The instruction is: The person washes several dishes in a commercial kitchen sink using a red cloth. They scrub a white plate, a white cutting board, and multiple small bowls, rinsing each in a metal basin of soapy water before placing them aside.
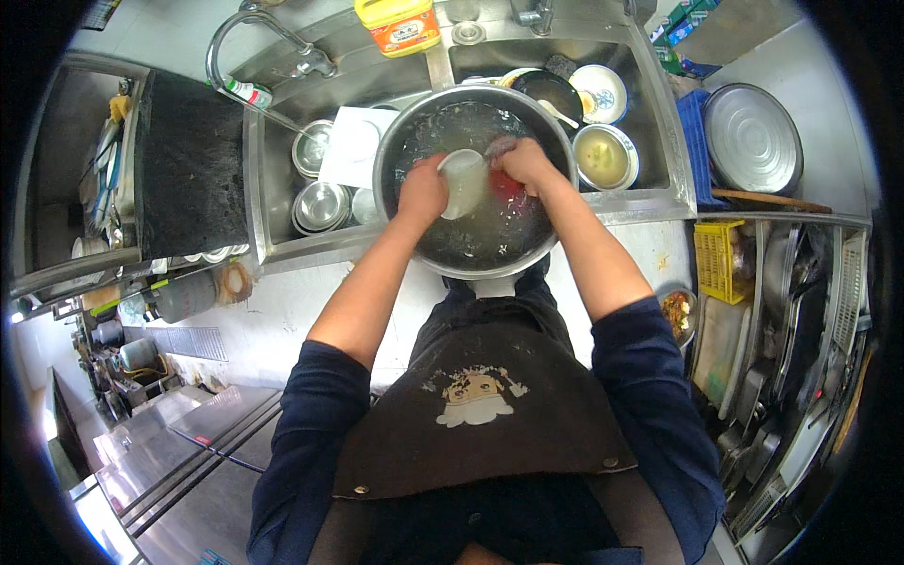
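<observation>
A large round metal basin [480, 270] full of cloudy water rests at the front of the sink, in front of the apron. My left hand [425, 189] grips a white bowl [463, 185] by its side, tilted and partly under the water. Beside it, my right hand [524, 164] is closed around a reddish scrubber or cloth [506, 185], partly submerged. Its exact kind is unclear through the water. A paler, translucent part shows by the fingers. The bowl and the scrubber are close together; whether they touch cannot be told.
Metal bowls [321, 206] and a white square dish [353, 145] lie in the left sink bowl. Dishes, including a bowl of yellowish liquid [602, 157], fill the right one. A curved faucet [233, 28] arches at left. A yellow tub [399, 27] stands behind.
</observation>
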The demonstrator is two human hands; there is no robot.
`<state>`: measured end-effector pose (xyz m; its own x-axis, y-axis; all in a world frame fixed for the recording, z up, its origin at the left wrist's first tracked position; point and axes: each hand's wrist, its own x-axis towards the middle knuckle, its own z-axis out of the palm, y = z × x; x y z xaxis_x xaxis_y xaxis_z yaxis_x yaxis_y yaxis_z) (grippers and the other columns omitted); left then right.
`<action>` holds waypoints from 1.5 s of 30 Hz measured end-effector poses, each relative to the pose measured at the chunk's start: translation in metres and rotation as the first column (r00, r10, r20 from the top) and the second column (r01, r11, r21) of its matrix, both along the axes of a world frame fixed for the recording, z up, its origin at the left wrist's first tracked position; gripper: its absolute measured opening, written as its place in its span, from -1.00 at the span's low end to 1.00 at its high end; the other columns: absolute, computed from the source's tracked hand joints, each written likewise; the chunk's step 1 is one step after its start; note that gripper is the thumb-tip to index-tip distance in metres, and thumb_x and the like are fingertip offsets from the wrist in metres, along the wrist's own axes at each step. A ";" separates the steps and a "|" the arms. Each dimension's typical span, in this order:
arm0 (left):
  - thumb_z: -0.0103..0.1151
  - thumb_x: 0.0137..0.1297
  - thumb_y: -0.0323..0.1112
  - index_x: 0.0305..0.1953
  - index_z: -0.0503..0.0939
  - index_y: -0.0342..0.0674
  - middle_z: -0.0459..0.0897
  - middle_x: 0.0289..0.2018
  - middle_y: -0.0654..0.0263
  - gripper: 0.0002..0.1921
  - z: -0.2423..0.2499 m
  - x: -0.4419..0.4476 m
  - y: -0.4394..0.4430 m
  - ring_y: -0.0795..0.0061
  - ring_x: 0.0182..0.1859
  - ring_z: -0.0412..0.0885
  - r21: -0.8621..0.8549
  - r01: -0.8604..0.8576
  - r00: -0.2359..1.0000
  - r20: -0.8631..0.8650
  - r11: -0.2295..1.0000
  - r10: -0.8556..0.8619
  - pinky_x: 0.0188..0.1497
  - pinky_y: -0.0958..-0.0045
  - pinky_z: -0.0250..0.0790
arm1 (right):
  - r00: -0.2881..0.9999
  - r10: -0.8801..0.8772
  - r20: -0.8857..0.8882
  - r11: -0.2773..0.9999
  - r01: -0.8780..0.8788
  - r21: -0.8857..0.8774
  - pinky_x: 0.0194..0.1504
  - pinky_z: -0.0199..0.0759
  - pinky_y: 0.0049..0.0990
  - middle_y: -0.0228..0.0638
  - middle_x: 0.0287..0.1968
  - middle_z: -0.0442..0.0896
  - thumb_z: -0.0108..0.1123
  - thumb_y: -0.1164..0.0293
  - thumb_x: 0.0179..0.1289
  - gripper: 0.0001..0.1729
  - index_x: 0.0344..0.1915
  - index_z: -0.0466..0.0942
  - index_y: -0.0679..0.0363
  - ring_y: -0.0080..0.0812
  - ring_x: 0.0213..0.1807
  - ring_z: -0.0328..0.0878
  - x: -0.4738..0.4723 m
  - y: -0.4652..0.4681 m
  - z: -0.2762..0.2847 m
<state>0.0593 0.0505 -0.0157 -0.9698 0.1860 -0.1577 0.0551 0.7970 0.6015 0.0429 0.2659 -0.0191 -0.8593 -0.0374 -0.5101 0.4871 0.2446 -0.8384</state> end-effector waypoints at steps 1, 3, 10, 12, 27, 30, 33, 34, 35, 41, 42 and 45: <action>0.09 0.29 -0.43 0.16 0.63 -0.17 0.66 0.05 -0.14 -0.60 0.002 0.001 0.003 -0.22 0.08 0.60 -0.006 0.046 0.999 -0.026 0.999 -0.046 0.16 0.01 0.46 | 0.980 -0.129 0.149 0.967 0.158 -0.201 -0.12 0.60 -0.30 -0.13 -0.25 0.73 0.23 0.61 0.24 -0.66 0.04 0.63 0.30 -0.19 -0.20 0.71 -0.005 0.002 0.011; 0.12 0.26 -0.47 0.14 0.64 -0.13 0.66 0.05 -0.13 -0.60 0.005 0.004 0.010 -0.20 0.07 0.61 -0.019 0.110 0.991 -0.071 0.994 -0.112 0.15 0.02 0.47 | 0.979 -0.152 0.134 0.881 0.196 -0.430 -0.33 0.61 -0.31 -0.20 -0.34 0.70 0.26 0.59 0.25 -0.80 -0.12 0.66 0.39 -0.27 -0.36 0.69 -0.002 -0.001 0.037; 0.21 0.19 -0.49 0.00 0.65 -0.11 0.71 -0.02 0.03 -0.68 -0.003 0.001 0.020 -0.04 0.07 0.65 0.190 0.199 0.972 -0.163 0.961 -0.169 0.08 0.13 0.53 | 0.804 0.459 -0.379 0.885 -0.381 0.266 0.39 0.36 -0.33 0.00 0.35 0.53 0.20 0.66 0.21 -0.29 0.41 0.36 0.27 -0.12 0.37 0.50 0.034 -0.027 0.091; 0.17 0.21 -0.51 -0.03 0.64 -0.13 0.71 -0.02 0.07 -0.71 -0.008 -0.005 0.019 -0.06 0.07 0.64 0.008 0.200 0.964 -0.182 0.980 -0.196 0.08 0.10 0.52 | 0.689 0.547 -0.475 0.823 -0.341 0.454 0.43 0.30 -0.27 -0.03 0.38 0.49 0.19 0.67 0.19 -0.27 0.41 0.37 0.23 -0.08 0.42 0.44 0.033 -0.025 0.081; 0.26 0.39 -0.21 -0.02 0.68 -0.38 0.78 -0.15 0.06 -0.67 0.006 -0.033 0.075 0.28 -0.15 0.72 0.831 -0.470 0.743 0.191 0.297 0.641 0.02 0.24 0.52 | 0.866 -0.485 0.120 0.495 0.385 -0.779 -0.33 0.53 -0.35 -0.40 -0.30 0.56 0.11 0.80 0.03 -0.57 -0.09 0.48 0.18 -0.35 -0.32 0.61 0.011 -0.030 0.012; 0.28 0.36 -0.19 0.01 0.66 -0.38 0.77 -0.12 0.03 -0.63 -0.002 -0.025 0.085 0.21 -0.12 0.73 0.729 -0.683 0.537 0.466 0.039 0.703 0.04 0.22 0.52 | 0.865 -0.488 0.115 0.562 0.413 -0.717 -0.30 0.56 -0.33 -0.36 -0.27 0.58 0.10 0.79 -0.02 -0.54 -0.07 0.50 0.22 -0.33 -0.30 0.61 0.010 -0.028 0.012; 0.32 0.32 -0.13 0.00 0.68 -0.36 0.77 -0.13 0.02 -0.60 0.001 -0.035 0.058 0.16 -0.10 0.74 0.632 -0.465 0.873 0.211 0.621 0.439 0.03 0.22 0.52 | 0.959 -0.277 0.058 0.798 0.263 -0.542 -0.20 0.61 -0.28 -0.33 -0.20 0.62 0.05 0.78 -0.07 -0.49 -0.03 0.55 0.28 -0.30 -0.22 0.65 0.002 0.000 0.019; 0.34 0.31 -0.09 -0.03 0.71 -0.34 0.79 -0.17 0.10 -0.59 0.005 -0.048 0.044 0.35 -0.15 0.73 0.569 -0.252 0.966 0.097 0.783 0.241 -0.01 0.32 0.52 | 0.983 -0.178 0.044 0.863 0.177 -0.472 -0.18 0.62 -0.27 -0.32 -0.21 0.62 0.05 0.78 -0.07 -0.49 -0.02 0.55 0.29 -0.29 -0.22 0.65 -0.001 0.006 0.020; 0.35 0.29 -0.08 -0.07 0.73 -0.33 0.79 -0.19 0.11 -0.59 0.008 -0.054 0.038 0.34 -0.16 0.73 0.453 -0.079 0.997 0.029 0.888 0.075 -0.04 0.33 0.52 | 0.991 -0.130 0.015 0.916 0.126 -0.380 -0.16 0.63 -0.26 -0.31 -0.21 0.62 0.05 0.77 -0.07 -0.48 -0.02 0.55 0.30 -0.28 -0.21 0.65 -0.002 0.010 0.020; 0.28 0.35 -0.09 -0.06 0.71 -0.36 0.76 -0.15 -0.07 -0.60 0.008 -0.031 0.075 0.09 -0.12 0.72 0.594 -0.659 0.690 0.233 0.461 0.686 -0.02 0.20 0.50 | 0.901 -0.199 0.386 0.499 0.433 -0.751 -0.19 0.57 -0.24 -0.27 -0.29 0.59 0.10 0.75 0.00 -0.62 -0.13 0.52 0.25 -0.20 -0.25 0.63 0.011 -0.008 0.006; 0.28 0.34 -0.10 -0.05 0.71 -0.34 0.76 -0.13 -0.06 -0.61 0.008 -0.028 0.076 0.09 -0.10 0.72 0.702 -0.642 0.659 0.300 0.309 0.689 -0.01 0.19 0.49 | 0.875 -0.318 0.365 0.500 0.482 -0.720 -0.20 0.57 -0.23 -0.27 -0.28 0.60 0.09 0.76 0.00 -0.63 -0.15 0.51 0.24 -0.20 -0.26 0.63 0.013 -0.009 0.005; 0.30 0.33 -0.09 -0.06 0.70 -0.38 0.77 -0.16 -0.04 -0.59 0.016 -0.027 0.070 0.08 -0.11 0.73 0.674 -0.531 0.803 0.209 0.513 0.558 0.01 0.18 0.51 | 0.863 -0.321 0.391 0.605 0.504 -0.616 -0.17 0.61 -0.22 -0.25 -0.20 0.62 0.05 0.79 -0.01 -0.57 -0.09 0.52 0.27 -0.20 -0.21 0.65 0.018 -0.008 0.009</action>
<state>0.0319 0.1208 0.0002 -0.9202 -0.3430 -0.1886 -0.2173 0.0470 0.9750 0.0610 0.2577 -0.0096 -0.7406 -0.1182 -0.6615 0.5756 -0.6195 -0.5338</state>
